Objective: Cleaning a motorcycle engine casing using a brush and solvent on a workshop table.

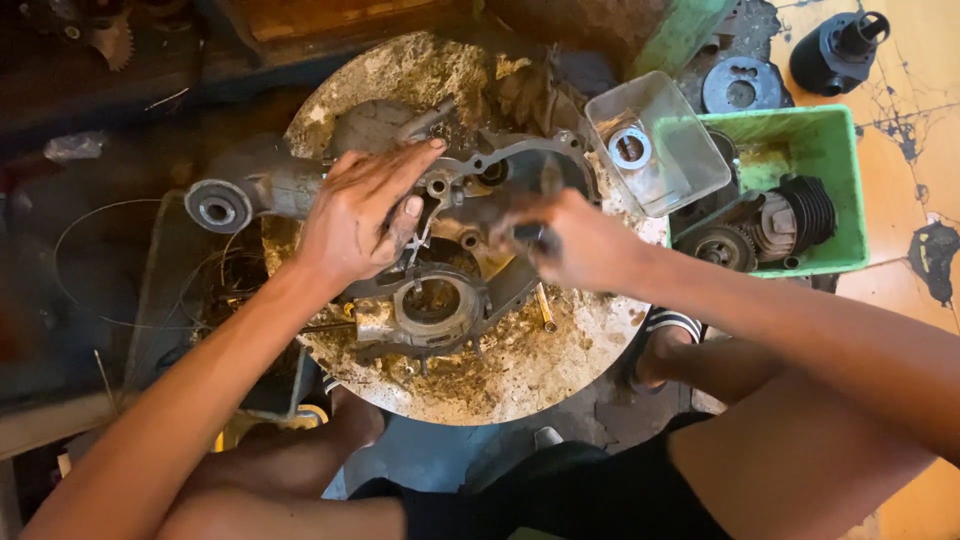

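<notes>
A grimy grey cast-metal engine casing lies on the stained round work slab, its long axis running left to right. The left hand presses flat on it, fingers spread. The right hand, just beside, grips a blurred dark tool. A clear plastic tub and green bin sit right, apart.

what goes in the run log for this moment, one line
left hand flat on grey metal engine casing | right hand gripping dark tool, blurred | round stained work stand
</notes>
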